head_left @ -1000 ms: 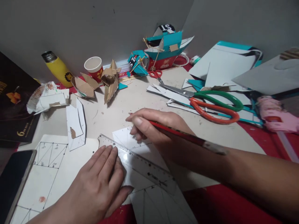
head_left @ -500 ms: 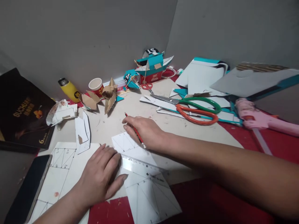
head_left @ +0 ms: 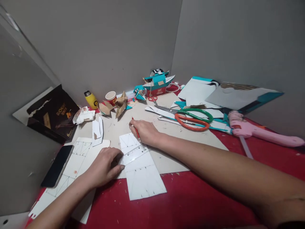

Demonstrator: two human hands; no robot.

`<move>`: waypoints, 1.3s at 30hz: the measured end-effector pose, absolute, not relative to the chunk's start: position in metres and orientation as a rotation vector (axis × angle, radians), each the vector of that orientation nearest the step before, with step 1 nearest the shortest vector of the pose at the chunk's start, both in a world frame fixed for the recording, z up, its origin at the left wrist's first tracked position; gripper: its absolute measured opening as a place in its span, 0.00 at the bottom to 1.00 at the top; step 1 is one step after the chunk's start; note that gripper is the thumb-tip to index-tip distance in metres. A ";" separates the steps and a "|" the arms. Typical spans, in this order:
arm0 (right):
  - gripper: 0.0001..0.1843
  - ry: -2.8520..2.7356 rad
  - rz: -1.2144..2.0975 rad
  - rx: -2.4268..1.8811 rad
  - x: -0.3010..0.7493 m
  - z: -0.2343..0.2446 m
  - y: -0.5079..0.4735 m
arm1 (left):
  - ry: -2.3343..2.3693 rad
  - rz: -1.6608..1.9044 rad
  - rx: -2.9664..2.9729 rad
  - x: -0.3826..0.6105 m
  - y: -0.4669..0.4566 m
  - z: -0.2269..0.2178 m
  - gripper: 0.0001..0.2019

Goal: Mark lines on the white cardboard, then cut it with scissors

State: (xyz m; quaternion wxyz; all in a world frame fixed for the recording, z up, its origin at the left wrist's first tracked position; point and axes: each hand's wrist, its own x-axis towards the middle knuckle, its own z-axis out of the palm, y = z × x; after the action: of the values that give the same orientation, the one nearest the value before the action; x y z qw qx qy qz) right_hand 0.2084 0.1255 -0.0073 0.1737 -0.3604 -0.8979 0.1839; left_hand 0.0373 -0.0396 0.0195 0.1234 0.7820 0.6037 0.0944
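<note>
A clear ruler (head_left: 133,155) lies across a white card strip (head_left: 145,179) marked with pencilled lines and triangles. Thumb and fingers of my left hand (head_left: 105,165) pinch the ruler's left end. Just beyond the ruler, my right hand (head_left: 147,132) is closed around a red pencil (head_left: 136,131), whose metal-capped end points back toward me; its other end shows past the fingers. Left of my left hand is a larger white sheet (head_left: 82,163) with similar drawn triangles. The palm sides of both hands are hidden.
Big scissors (head_left: 193,119) and a pink glue gun (head_left: 243,125) lie at the right near card offcuts (head_left: 195,92). Paper boats (head_left: 157,81), a paper cup (head_left: 111,96) and a yellow bottle (head_left: 91,101) stand at the back. A phone (head_left: 57,165) and dark box (head_left: 57,114) are left.
The ruler has swung from sloping down rightward to sloping up rightward across the card. My left hand still holds its end, my right hand the pencil. The view has shifted and widened.
</note>
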 end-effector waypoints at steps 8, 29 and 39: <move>0.17 -2.593 0.562 -1.038 0.210 -0.009 0.130 | 2.009 0.324 2.072 0.052 -0.063 0.019 0.05; 0.18 -2.114 0.645 -1.226 0.208 -0.012 0.142 | 2.622 0.645 1.691 0.013 -0.052 0.011 0.22; 0.18 -2.071 0.627 -1.393 0.204 -0.018 0.153 | 2.515 0.343 1.736 0.072 -0.031 0.010 0.16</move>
State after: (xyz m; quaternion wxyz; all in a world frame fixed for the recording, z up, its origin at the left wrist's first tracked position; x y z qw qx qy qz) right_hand 0.2044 0.1528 -0.0182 0.2803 -0.5198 -0.7724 0.2338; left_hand 0.0721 -0.0314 0.0099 0.0331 0.5643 0.8173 0.1114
